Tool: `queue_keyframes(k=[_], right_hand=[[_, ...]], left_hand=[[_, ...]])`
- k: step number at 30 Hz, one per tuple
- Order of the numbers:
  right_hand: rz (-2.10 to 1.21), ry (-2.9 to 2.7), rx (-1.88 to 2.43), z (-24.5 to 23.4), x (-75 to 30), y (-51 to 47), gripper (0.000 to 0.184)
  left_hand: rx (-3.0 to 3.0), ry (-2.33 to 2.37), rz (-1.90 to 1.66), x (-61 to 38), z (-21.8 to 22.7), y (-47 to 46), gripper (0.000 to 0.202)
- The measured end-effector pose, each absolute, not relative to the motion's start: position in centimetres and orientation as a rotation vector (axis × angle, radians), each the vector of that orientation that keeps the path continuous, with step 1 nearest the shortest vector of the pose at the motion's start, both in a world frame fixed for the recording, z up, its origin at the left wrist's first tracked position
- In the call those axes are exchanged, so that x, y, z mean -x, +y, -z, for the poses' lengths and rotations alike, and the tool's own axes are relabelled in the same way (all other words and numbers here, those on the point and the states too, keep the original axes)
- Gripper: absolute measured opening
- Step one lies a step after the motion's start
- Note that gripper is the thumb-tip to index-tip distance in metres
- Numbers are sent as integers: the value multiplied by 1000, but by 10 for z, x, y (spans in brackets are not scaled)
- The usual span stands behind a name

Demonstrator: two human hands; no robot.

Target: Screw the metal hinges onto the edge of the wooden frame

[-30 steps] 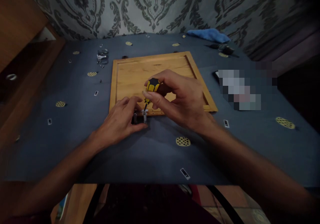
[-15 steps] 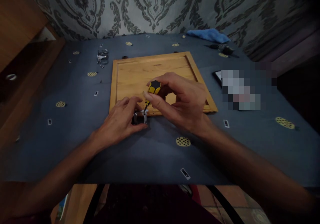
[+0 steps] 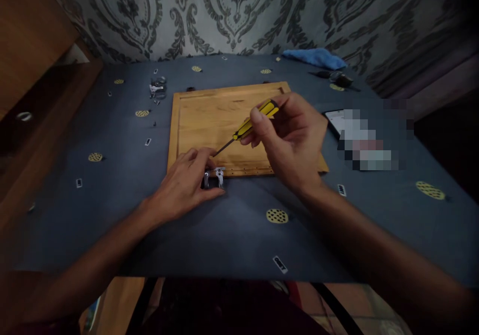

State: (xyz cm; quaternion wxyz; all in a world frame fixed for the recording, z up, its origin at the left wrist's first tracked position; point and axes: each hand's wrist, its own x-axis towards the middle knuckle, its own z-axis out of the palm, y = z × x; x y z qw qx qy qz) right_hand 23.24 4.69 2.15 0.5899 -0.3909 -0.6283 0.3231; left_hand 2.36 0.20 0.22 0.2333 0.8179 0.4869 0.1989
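My right hand grips a yellow and black screwdriver above a framed wooden panel. Its shaft slants down to the left, the tip beside the fingers of my left hand and off the metal. That hand has its fingers and thumb around a metal cabinet hinge at the panel's near edge. Part of the hinge is hidden behind the fingers. A row of small dark holes runs along the near rail, right of the hinge.
Another metal hinge with small screws near it lies on the dark tablecloth, left of the panel. On the right are a phone, partly pixelated, a dark tool and a blue cloth. A brown wooden cabinet borders the left side.
My right hand has lifted the screwdriver off the hinge and tilted it, moving up and right. My left hand stays on the hinge. The view has shifted slightly.
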Motion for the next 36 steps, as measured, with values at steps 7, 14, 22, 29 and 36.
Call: queue_keyframes(k=[7,14,22,29,36], right_hand=[[-1010,-1439,1002,11,-255,65,46],[-855,-1734,1224,23,-268,69,11],[-673,-1975,1175,32,-272,67,8],[-681,-1961,1148,35,-275,67,9],[-671,-1943,1164,36,-274,67,14]], left_hand=[[-2278,1346,-554,-24,1,0,70],[-2257,1345,-481,-24,-5,0,67],[-2258,1358,-455,-25,-7,0,65],[-2361,1355,-455,-20,-16,-2,67],[-2169,1399,-834,29,-36,25,30]])
